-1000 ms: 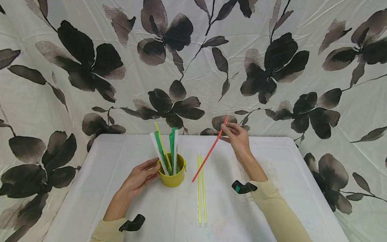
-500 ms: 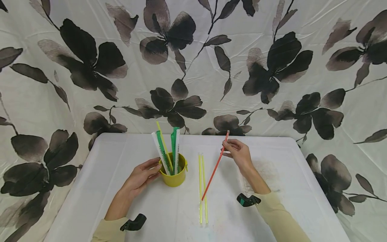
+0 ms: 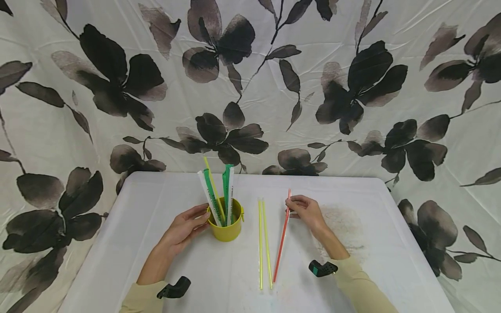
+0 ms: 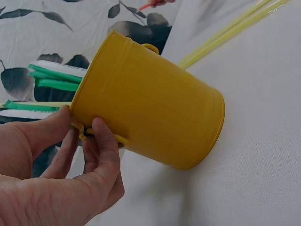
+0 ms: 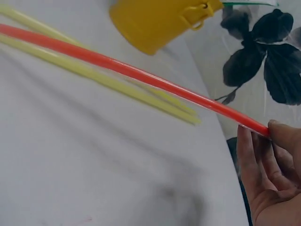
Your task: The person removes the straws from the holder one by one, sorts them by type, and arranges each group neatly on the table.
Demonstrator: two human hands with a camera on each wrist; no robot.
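Note:
My left hand (image 3: 187, 228) pinches the rim and side handle of a small yellow bucket (image 4: 155, 99) standing on the table. In the bucket lean several green-and-white wrapped sticks (image 3: 228, 195) and one yellow straw (image 3: 209, 174). My right hand (image 3: 307, 212) pinches a red straw (image 3: 282, 237) near its far end, between thumb and fingers. The straw slants toward me, its lower end beside two yellow straws (image 3: 260, 248) that lie lengthwise in the middle of the table. The right wrist view shows the red straw (image 5: 141, 75) passing above the yellow ones.
The white table (image 3: 235, 282) reaches back to a hanging floral cloth (image 3: 289, 100). A brownish smudge (image 3: 344, 226) marks the tabletop by my right forearm. Black wrist cameras (image 3: 174, 288) sit at both cuffs.
My right hand has come down and nearer with the red straw, whose lower end swung toward me and right, past the yellow straws. The left hand stays at the bucket.

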